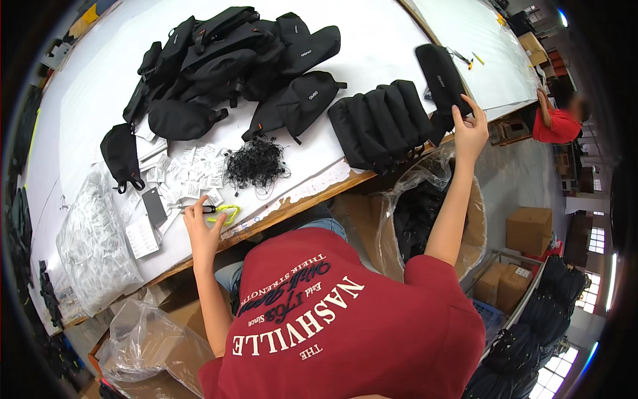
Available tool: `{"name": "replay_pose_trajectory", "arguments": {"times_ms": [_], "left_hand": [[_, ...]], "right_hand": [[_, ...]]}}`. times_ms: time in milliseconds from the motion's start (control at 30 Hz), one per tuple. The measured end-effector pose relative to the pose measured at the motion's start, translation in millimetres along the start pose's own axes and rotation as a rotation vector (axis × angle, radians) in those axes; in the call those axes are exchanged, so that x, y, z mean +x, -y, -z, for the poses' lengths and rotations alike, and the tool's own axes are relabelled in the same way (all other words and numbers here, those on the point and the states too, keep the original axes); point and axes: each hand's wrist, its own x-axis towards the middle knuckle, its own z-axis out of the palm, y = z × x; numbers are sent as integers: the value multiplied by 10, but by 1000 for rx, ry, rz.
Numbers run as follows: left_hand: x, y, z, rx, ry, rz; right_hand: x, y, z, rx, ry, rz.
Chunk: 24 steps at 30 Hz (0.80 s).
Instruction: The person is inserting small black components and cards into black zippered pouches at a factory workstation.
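My right hand point(470, 126) pinches the lower right edge of a black fabric pouch point(440, 76) at the table's right side, fingers curled on it. Just left of that pouch, several black pouches point(379, 123) stand packed in a row along the table's front edge. My left hand point(201, 223) is at the front edge too, its thumb and fingers around scissors point(226, 214) with yellow-green handles. Beside it lie a dark grey card point(154, 207), white printed tags point(193, 171) and a tangle of black cords point(256, 166).
A heap of black bags point(219, 60) fills the far table. At left sits a clear plastic bag of white tags point(96, 239). An open, plastic-lined carton point(475, 229) stands below the table at right. A person in red point(557, 125) is at far right.
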Motion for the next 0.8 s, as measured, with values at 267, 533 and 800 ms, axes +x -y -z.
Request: {"name": "replay_pose_trajectory", "arguments": {"times_ms": [267,533,800], "left_hand": [[132,77,-36,59,-114,-93],[192,-45,-88,-120,-191,-142],[491,-274,-193,4,-223,-249]], "right_hand": [[-337,-881,-439,-280,354,-186],[-285,-1137,-426,-177,355,-98],[-281,-556,-347,-239,258,-99]]}}
